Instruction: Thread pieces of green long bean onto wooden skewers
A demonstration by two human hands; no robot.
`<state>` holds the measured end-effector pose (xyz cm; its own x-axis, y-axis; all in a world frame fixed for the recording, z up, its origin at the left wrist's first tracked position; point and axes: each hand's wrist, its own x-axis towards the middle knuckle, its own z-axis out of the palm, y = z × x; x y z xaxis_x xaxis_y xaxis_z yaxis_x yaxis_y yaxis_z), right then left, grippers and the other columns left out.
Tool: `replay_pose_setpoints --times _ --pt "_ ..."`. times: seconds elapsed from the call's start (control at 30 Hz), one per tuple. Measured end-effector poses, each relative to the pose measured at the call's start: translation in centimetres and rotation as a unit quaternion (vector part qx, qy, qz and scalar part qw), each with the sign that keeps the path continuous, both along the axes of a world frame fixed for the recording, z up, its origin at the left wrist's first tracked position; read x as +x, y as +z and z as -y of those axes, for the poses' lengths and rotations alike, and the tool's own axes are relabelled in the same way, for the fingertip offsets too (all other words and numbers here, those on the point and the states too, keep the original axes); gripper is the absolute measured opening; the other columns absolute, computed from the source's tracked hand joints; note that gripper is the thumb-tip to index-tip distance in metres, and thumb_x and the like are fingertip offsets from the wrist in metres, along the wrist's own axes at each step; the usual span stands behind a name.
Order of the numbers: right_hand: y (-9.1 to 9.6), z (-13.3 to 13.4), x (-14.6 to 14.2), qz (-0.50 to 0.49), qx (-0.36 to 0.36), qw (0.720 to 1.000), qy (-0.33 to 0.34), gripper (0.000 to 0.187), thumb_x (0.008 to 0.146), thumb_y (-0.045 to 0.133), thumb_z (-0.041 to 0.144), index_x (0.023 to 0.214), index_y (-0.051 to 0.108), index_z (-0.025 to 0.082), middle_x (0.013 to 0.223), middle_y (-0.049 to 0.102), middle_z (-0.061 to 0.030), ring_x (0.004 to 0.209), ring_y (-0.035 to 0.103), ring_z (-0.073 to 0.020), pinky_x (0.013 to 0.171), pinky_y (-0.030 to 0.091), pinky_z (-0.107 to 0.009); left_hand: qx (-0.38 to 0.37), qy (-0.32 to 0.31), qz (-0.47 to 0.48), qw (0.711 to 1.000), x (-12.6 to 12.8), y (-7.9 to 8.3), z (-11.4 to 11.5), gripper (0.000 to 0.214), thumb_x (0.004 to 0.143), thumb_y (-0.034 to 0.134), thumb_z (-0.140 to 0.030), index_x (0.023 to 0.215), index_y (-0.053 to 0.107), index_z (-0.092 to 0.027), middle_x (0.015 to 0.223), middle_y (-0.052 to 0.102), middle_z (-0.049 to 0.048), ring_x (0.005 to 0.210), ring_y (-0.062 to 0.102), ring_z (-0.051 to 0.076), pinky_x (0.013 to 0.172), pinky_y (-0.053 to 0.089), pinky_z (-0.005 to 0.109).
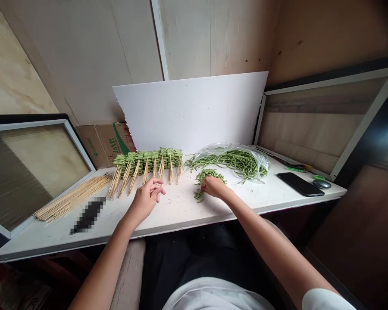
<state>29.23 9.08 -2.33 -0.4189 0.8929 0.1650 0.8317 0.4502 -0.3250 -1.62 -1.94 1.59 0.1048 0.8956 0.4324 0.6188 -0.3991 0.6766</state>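
My left hand (148,199) is above the table in front of the skewered green beans (148,158), its fingers loosely curled and apart, with nothing visible in them. Those skewers lie in stacked rows, their bare bamboo ends (134,177) pointing toward me. My right hand (213,187) is closed, fingertips down at a small pile of cut green bean pieces (210,174). A few more pieces (198,196) lie just below its fingers. What the fingertips pinch is mostly hidden.
A clear plastic bag of long green beans (236,160) lies behind the pile. Loose bamboo skewers (73,197) and a blurred dark object (88,216) are at left. A black phone (300,184) and a grey oval object (321,184) sit at right. A white board (194,114) stands behind.
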Motion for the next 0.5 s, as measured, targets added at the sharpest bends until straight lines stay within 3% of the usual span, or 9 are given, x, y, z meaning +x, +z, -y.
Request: replay_pose_setpoints --times 0.1,0.17,0.2,0.3,0.4,0.5 --pt "0.5 -0.3 0.3 -0.054 0.012 0.998 0.013 0.013 0.091 0.070 0.020 0.093 0.082 0.019 0.099 0.080 -0.0136 0.095 0.073 -0.0284 0.081 0.054 -0.033 0.020 0.009 0.007 1.000 0.1 0.2 0.0 0.021 0.100 0.052 -0.039 0.106 0.062 -0.021 0.089 0.076 0.0056 0.061 0.062 0.016 0.063 0.051 0.030" --pt "1.1 -0.4 0.4 -0.195 0.008 0.980 0.038 0.016 0.094 0.069 0.031 0.096 0.080 0.018 0.097 0.079 -0.0114 0.088 0.073 -0.0247 0.076 0.055 -0.032 0.031 0.013 0.003 0.999 0.1 0.4 0.1 0.021 0.101 0.051 -0.039 0.104 0.062 -0.021 0.088 0.076 0.0054 0.061 0.062 0.016 0.063 0.052 0.030" --pt "1.6 -0.4 0.4 -0.292 -0.004 0.955 0.052 0.021 0.093 0.072 0.038 0.097 0.078 0.018 0.096 0.079 -0.0104 0.086 0.072 -0.0234 0.074 0.055 -0.032 0.037 0.017 0.002 0.999 0.1 0.5 0.2 0.021 0.101 0.051 -0.039 0.104 0.063 -0.021 0.088 0.076 0.0053 0.060 0.062 0.016 0.062 0.052 0.030" --pt "3.3 0.2 0.1 -0.546 -0.068 0.832 0.076 0.041 0.079 0.084 0.053 0.099 0.077 0.018 0.091 0.076 -0.0067 0.081 0.068 -0.0200 0.067 0.055 -0.030 0.056 0.033 0.007 0.998 0.1 0.9 0.6 0.023 0.101 0.052 -0.041 0.105 0.064 -0.021 0.087 0.076 0.0060 0.057 0.061 0.016 0.058 0.051 0.029" --pt "5.1 1.5 -0.2 -0.654 -0.129 0.740 0.095 0.042 0.071 0.090 0.053 0.096 0.079 0.021 0.087 0.073 -0.0032 0.082 0.066 -0.0163 0.066 0.053 -0.026 0.084 0.047 0.016 0.995 0.1 1.3 1.0 0.027 0.101 0.054 -0.044 0.105 0.067 -0.021 0.088 0.078 0.0076 0.069 0.070 0.020 0.063 0.055 0.031" --pt "6.4 2.7 -0.3 -0.699 -0.182 0.680 0.128 0.039 0.072 0.092 0.049 0.097 0.079 0.022 0.095 0.075 -0.0048 0.089 0.069 -0.0168 0.064 0.053 -0.023 0.109 0.053 0.014 0.993 0.3 1.6 1.4 0.028 0.101 0.055 -0.045 0.105 0.070 -0.022 0.091 0.079 0.0079 0.089 0.076 0.025 0.081 0.059 0.036"
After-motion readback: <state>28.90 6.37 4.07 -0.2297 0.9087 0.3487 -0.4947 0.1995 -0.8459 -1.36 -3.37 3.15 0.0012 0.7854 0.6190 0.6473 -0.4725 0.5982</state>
